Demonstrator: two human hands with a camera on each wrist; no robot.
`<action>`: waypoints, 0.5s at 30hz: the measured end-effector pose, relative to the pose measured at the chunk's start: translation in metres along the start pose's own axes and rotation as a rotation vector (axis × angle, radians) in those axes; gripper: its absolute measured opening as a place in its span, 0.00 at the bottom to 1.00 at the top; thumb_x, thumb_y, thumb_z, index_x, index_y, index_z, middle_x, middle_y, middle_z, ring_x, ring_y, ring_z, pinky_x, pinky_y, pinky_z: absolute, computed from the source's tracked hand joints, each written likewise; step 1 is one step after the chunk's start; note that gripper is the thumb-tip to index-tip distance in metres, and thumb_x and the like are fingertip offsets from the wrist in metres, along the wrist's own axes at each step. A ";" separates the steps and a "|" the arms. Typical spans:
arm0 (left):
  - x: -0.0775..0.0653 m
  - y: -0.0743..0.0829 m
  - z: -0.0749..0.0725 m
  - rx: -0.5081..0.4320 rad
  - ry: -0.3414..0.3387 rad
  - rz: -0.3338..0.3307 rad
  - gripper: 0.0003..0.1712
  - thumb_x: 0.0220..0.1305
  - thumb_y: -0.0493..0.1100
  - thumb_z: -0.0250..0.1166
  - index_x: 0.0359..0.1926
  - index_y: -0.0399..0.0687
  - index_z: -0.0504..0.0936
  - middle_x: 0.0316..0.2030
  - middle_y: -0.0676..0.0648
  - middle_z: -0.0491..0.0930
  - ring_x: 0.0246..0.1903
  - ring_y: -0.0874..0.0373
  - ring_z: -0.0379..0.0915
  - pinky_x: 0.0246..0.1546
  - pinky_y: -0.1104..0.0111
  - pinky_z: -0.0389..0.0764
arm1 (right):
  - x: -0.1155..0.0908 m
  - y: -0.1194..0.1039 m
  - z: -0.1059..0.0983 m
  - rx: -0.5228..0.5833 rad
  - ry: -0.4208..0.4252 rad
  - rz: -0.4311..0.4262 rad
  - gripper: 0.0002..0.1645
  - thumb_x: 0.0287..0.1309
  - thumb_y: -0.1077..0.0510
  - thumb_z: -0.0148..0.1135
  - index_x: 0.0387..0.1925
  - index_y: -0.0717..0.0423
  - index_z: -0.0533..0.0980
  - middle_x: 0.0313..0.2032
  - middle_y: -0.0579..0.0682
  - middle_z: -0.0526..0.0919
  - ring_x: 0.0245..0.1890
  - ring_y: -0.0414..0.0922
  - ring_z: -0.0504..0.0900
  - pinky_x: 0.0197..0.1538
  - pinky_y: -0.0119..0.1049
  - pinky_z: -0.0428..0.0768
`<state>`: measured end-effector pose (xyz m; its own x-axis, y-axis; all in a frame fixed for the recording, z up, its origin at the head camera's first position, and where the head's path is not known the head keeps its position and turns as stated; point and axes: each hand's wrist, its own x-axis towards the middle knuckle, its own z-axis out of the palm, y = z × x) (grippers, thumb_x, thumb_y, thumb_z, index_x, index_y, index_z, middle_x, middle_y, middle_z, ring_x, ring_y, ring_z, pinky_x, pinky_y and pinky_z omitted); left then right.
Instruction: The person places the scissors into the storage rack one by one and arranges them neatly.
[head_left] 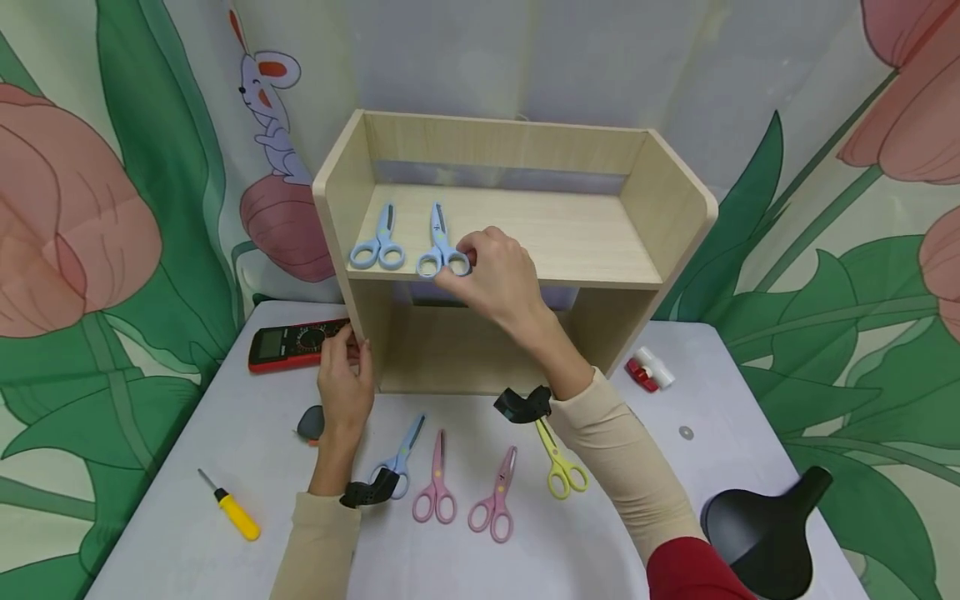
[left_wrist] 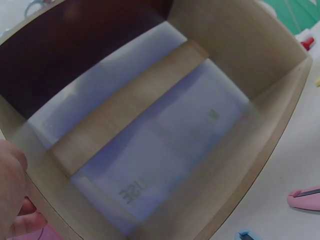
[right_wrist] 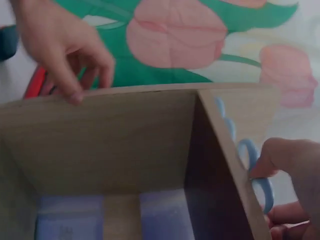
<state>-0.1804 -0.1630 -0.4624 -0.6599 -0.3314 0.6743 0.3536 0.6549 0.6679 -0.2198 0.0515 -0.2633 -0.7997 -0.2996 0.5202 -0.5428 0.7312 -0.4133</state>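
Observation:
A light wooden two-tier shelf point(head_left: 487, 150) stands on the white table. On its upper board lie two pairs of light blue scissors, with blades toward the back. My right hand point(head_left: 501, 275) pinches the handle of the right-hand blue scissors point(head_left: 437, 242); the other blue scissors point(head_left: 378, 242) lie to their left. In the right wrist view, thumb and finger meet at the blue handle loops point(right_wrist: 265, 192). My left hand point(head_left: 345, 387) touches the front edge of the left side panel point(head_left: 341, 217), fingers loosely bent beside the black and red multimeter point(head_left: 292, 343).
Before the shelf lie blue scissors point(head_left: 405, 446), pink scissors point(head_left: 438, 483), more pink scissors point(head_left: 498, 500) and yellow scissors point(head_left: 558, 462). A yellow screwdriver point(head_left: 236, 512) lies left. To the right are a red and white item point(head_left: 648, 369), a metal washer point(head_left: 686, 432) and a black scoop point(head_left: 765, 533).

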 end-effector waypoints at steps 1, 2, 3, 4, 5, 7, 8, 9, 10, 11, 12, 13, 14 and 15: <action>0.000 0.000 0.000 0.002 -0.003 -0.002 0.20 0.72 0.39 0.60 0.61 0.33 0.74 0.43 0.33 0.75 0.37 0.47 0.79 0.37 0.78 0.77 | 0.004 0.000 0.001 0.014 -0.022 0.027 0.19 0.47 0.50 0.63 0.35 0.60 0.83 0.32 0.52 0.81 0.32 0.46 0.76 0.35 0.39 0.77; -0.001 0.001 -0.001 0.003 -0.006 -0.004 0.20 0.72 0.39 0.60 0.61 0.33 0.74 0.43 0.34 0.75 0.37 0.47 0.79 0.37 0.76 0.78 | 0.007 0.000 0.001 0.025 -0.041 0.052 0.19 0.47 0.50 0.62 0.35 0.59 0.83 0.32 0.52 0.80 0.32 0.46 0.76 0.36 0.39 0.76; -0.001 0.001 -0.001 0.003 -0.006 -0.003 0.21 0.72 0.39 0.60 0.61 0.33 0.74 0.43 0.34 0.76 0.37 0.47 0.79 0.36 0.75 0.78 | 0.010 0.000 0.002 0.030 -0.057 0.073 0.19 0.47 0.49 0.62 0.35 0.59 0.83 0.32 0.51 0.80 0.33 0.45 0.76 0.36 0.38 0.76; -0.001 0.001 -0.001 0.003 -0.006 -0.004 0.21 0.72 0.39 0.60 0.61 0.33 0.74 0.43 0.34 0.75 0.37 0.47 0.79 0.36 0.75 0.78 | 0.012 0.000 0.002 0.034 -0.069 0.087 0.19 0.47 0.49 0.62 0.35 0.58 0.83 0.33 0.50 0.80 0.33 0.45 0.76 0.37 0.38 0.76; -0.001 0.001 -0.001 0.003 -0.006 -0.004 0.20 0.72 0.39 0.60 0.61 0.33 0.74 0.43 0.34 0.76 0.37 0.47 0.79 0.36 0.75 0.78 | 0.014 -0.001 0.003 0.035 -0.079 0.097 0.19 0.47 0.49 0.62 0.36 0.58 0.83 0.33 0.50 0.81 0.34 0.45 0.77 0.37 0.38 0.76; -0.001 0.001 -0.001 0.000 -0.002 -0.001 0.21 0.71 0.39 0.60 0.60 0.33 0.74 0.43 0.34 0.76 0.37 0.47 0.79 0.36 0.74 0.79 | 0.015 -0.001 0.004 0.031 -0.092 0.103 0.20 0.49 0.48 0.62 0.38 0.58 0.84 0.34 0.50 0.81 0.35 0.45 0.77 0.38 0.39 0.76; -0.001 0.001 -0.001 0.001 0.000 0.001 0.21 0.71 0.39 0.60 0.60 0.33 0.74 0.43 0.34 0.76 0.37 0.47 0.79 0.36 0.74 0.79 | 0.016 -0.001 0.004 0.029 -0.099 0.101 0.20 0.50 0.48 0.62 0.39 0.58 0.84 0.35 0.50 0.81 0.36 0.45 0.77 0.38 0.39 0.77; -0.001 0.000 -0.001 0.001 0.002 0.004 0.21 0.71 0.39 0.60 0.60 0.32 0.74 0.43 0.33 0.76 0.37 0.47 0.79 0.36 0.73 0.79 | 0.016 -0.001 0.004 0.025 -0.104 0.097 0.20 0.51 0.48 0.62 0.40 0.58 0.84 0.36 0.51 0.81 0.37 0.45 0.77 0.39 0.39 0.77; -0.001 0.000 -0.001 0.001 0.001 0.002 0.21 0.71 0.39 0.60 0.60 0.33 0.74 0.43 0.34 0.76 0.37 0.47 0.79 0.36 0.74 0.79 | 0.016 -0.001 0.005 0.022 -0.109 0.091 0.20 0.52 0.48 0.62 0.41 0.58 0.84 0.36 0.51 0.81 0.37 0.45 0.77 0.39 0.40 0.77; -0.001 0.000 0.000 0.000 0.001 0.003 0.21 0.71 0.39 0.60 0.60 0.33 0.74 0.43 0.34 0.76 0.37 0.47 0.79 0.36 0.74 0.79 | 0.016 -0.001 0.005 0.018 -0.112 0.085 0.21 0.53 0.47 0.62 0.42 0.58 0.84 0.37 0.51 0.81 0.39 0.45 0.77 0.40 0.40 0.77; -0.001 0.000 0.000 -0.001 0.002 0.004 0.20 0.71 0.39 0.60 0.60 0.32 0.74 0.43 0.33 0.76 0.37 0.47 0.79 0.36 0.74 0.79 | 0.015 -0.001 0.004 0.014 -0.114 0.076 0.22 0.54 0.47 0.62 0.43 0.58 0.84 0.38 0.51 0.81 0.40 0.45 0.78 0.42 0.40 0.77; -0.001 -0.001 0.000 -0.001 0.002 0.004 0.20 0.71 0.39 0.60 0.60 0.33 0.74 0.43 0.33 0.76 0.37 0.47 0.79 0.37 0.76 0.79 | 0.014 -0.001 0.004 0.016 -0.115 0.068 0.23 0.55 0.46 0.63 0.45 0.58 0.84 0.38 0.51 0.81 0.41 0.46 0.77 0.43 0.41 0.77; 0.000 -0.001 0.000 -0.003 0.002 0.006 0.20 0.72 0.39 0.60 0.60 0.33 0.74 0.43 0.34 0.76 0.37 0.47 0.79 0.37 0.78 0.78 | 0.013 0.000 0.004 0.022 -0.108 0.058 0.24 0.56 0.45 0.63 0.46 0.58 0.84 0.39 0.51 0.81 0.42 0.46 0.78 0.44 0.41 0.77; 0.000 -0.001 0.001 -0.005 0.003 0.008 0.20 0.71 0.39 0.60 0.60 0.33 0.74 0.43 0.33 0.76 0.37 0.47 0.79 0.37 0.80 0.76 | 0.011 0.000 0.004 0.030 -0.093 0.043 0.25 0.56 0.45 0.64 0.47 0.59 0.83 0.39 0.51 0.81 0.42 0.46 0.78 0.45 0.41 0.78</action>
<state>-0.1813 -0.1633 -0.4635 -0.6552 -0.3278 0.6807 0.3626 0.6540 0.6639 -0.2296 0.0455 -0.2610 -0.8420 -0.3248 0.4307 -0.5137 0.7265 -0.4563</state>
